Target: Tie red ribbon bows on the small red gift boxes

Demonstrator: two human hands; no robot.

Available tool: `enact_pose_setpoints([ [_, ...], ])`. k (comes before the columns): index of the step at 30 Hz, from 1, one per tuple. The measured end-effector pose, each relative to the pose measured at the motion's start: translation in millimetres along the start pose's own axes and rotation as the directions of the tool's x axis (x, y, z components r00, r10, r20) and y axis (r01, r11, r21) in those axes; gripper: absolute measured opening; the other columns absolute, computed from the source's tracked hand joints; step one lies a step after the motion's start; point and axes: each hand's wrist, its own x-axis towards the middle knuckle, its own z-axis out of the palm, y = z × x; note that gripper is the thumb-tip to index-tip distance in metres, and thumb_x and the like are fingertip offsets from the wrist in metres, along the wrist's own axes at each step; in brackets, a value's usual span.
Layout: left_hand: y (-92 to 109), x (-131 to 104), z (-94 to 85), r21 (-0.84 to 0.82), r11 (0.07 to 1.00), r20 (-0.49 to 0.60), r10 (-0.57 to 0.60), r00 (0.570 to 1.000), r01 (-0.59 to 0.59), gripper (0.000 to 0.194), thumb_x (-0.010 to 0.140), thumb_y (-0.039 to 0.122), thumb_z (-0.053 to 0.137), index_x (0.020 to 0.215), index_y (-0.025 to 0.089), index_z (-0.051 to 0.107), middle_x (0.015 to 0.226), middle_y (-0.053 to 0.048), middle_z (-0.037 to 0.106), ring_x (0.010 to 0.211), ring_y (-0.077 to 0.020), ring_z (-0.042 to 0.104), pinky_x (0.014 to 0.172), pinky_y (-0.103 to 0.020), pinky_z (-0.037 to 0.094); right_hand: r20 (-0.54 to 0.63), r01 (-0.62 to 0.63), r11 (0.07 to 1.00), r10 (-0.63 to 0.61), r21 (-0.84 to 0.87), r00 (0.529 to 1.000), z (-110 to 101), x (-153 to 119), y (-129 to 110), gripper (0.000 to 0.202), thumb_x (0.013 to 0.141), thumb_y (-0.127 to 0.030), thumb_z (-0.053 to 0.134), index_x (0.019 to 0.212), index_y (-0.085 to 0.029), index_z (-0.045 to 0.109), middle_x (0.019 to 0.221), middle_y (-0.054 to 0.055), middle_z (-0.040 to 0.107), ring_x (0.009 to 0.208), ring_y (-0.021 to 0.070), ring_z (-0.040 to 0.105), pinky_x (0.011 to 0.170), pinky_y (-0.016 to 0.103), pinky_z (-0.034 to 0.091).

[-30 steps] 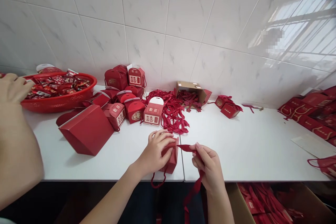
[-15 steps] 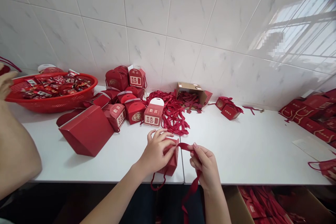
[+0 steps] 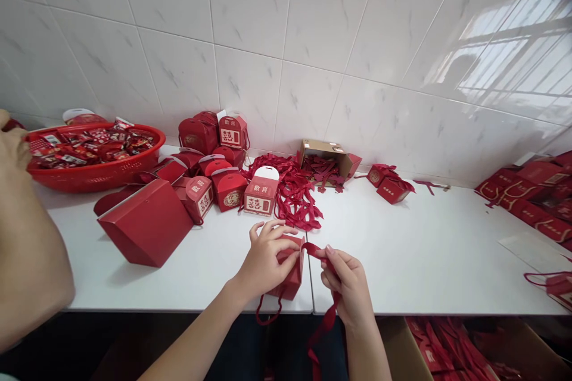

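Note:
Near the table's front edge lies a small red gift box [image 3: 291,283], tipped on its side, with a cord handle [image 3: 268,313] hanging over the edge. My left hand [image 3: 270,255] is closed around the top of this box, fingers over its flap. Between the thumb and fingers of my right hand [image 3: 343,280] is a dark red ribbon [image 3: 329,317]. One end of the ribbon reaches the box's flap; the other hangs down past the table edge. My left fingers hide part of where ribbon and box meet.
A red basket [image 3: 96,174] of wrapped sweets stands at the left, beside another person's arm [image 3: 33,238]. A larger red box [image 3: 147,223], several small boxes [image 3: 231,189] and a ribbon heap [image 3: 297,196] lie behind my hands. A cardboard box [image 3: 531,348] sits below right.
My right hand has shifted very slightly left with the ribbon. The other person's arm at the left has moved, and their hand covers more of the basket's left end.

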Motion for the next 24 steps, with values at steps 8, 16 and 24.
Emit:
enact_pose_setpoints([
  [8,6.4,-3.0,-7.6,-0.014,0.997,-0.126,-0.078,0.989,0.077,0.011,0.081,0.02,0.051,0.076,0.023,0.061,0.105,-0.003,0.065,0.109,-0.0257,0.051,0.096,-0.049,0.028,-0.056,0.027,0.999,-0.026,0.017,0.998,-6.7,-7.2,-3.8,0.031,0.071,-0.043,0.072,0.071,-0.012,0.074,0.044,-0.005,0.041,0.039,0.0002,0.015,0.042,0.022,0.011],
  [16,51.1,-32.1,-21.7,-0.517,0.801,0.295,-0.164,0.941,0.302,0.032,0.087,0.043,0.048,0.075,0.02,0.065,0.071,-0.002,0.062,0.063,-0.0146,0.054,0.059,-0.026,0.043,-0.021,0.219,0.967,-0.218,0.134,0.976,-11.3,-40.6,-14.9,0.024,0.078,-0.038,0.067,0.068,-0.016,0.072,0.059,-0.003,0.048,0.034,-0.0036,0.017,0.04,0.021,0.013],
  [24,61.6,-27.4,-4.0,-0.8,0.49,0.245,-0.26,0.934,0.346,0.03,0.083,0.039,0.057,0.064,0.016,0.055,0.061,0.001,0.05,0.057,-0.0101,0.045,0.055,-0.023,0.039,0.182,0.257,0.966,-0.246,-0.036,0.952,-9.7,-54.5,4.8,0.018,0.086,-0.035,0.058,0.079,-0.021,0.068,0.078,0.002,0.056,0.058,0.009,0.053,0.054,0.023,0.042],
])
